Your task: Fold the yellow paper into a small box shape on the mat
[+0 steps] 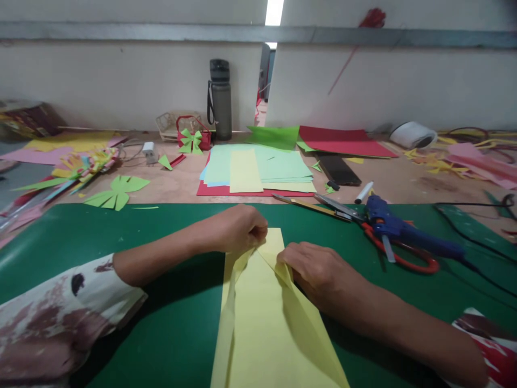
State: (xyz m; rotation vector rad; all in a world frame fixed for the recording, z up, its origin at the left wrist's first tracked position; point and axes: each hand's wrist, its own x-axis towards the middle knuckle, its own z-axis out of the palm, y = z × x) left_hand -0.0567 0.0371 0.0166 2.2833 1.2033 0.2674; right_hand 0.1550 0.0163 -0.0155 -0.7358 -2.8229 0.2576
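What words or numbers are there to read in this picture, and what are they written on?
No text here can be read.
The box at the far left: colourful print, too blurred to read.
The grey bottle: no label shows.
The blue glue gun: no brand shows.
The yellow paper: plain, nothing written on it.

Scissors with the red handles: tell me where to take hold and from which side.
Take the scissors by the red handle loops, coming from the near right. The blades point away left and the blue glue gun lies across the middle, so only the loops lie free.
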